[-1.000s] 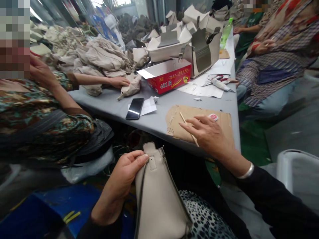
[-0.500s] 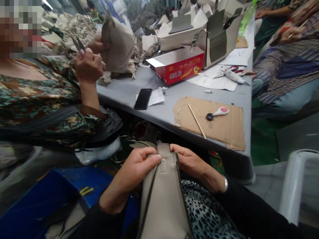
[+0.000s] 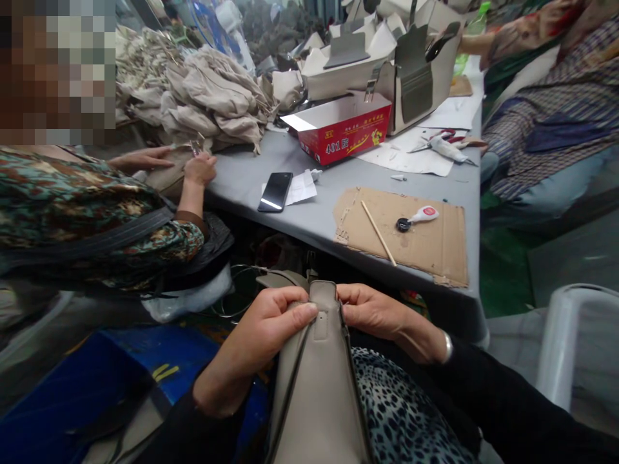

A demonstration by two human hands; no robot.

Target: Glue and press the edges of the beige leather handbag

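Observation:
A beige-grey leather bag (image 3: pixel 324 393) with dark edges lies across my lap, its narrow side facing up. My left hand (image 3: pixel 273 332) grips its upper left edge, thumb pressed on top beside a small stitched rectangle with a tiny hole. At the upper right edge my right hand (image 3: pixel 380 314) pinches the bag, its fingertips partly behind the leather. Between both hands a short tab stands up at the bag's end. The underside of the bag and the tips of several fingers are hidden.
On the grey table (image 3: pixel 309 222) lie cardboard (image 3: pixel 425 248) with a stick and small glue bottle, a phone (image 3: pixel 275 192), a red box (image 3: pixel 345 132) and pliers (image 3: pixel 445 147). Finished-looking bags (image 3: pixel 420 77) stand behind. A co-worker (image 3: pixel 97 206) sits left; another person is at right.
My hands keep their hold on the bag, with only a slight shift. The co-worker at left has lowered both hands and the beige piece from raised height to the table edge.

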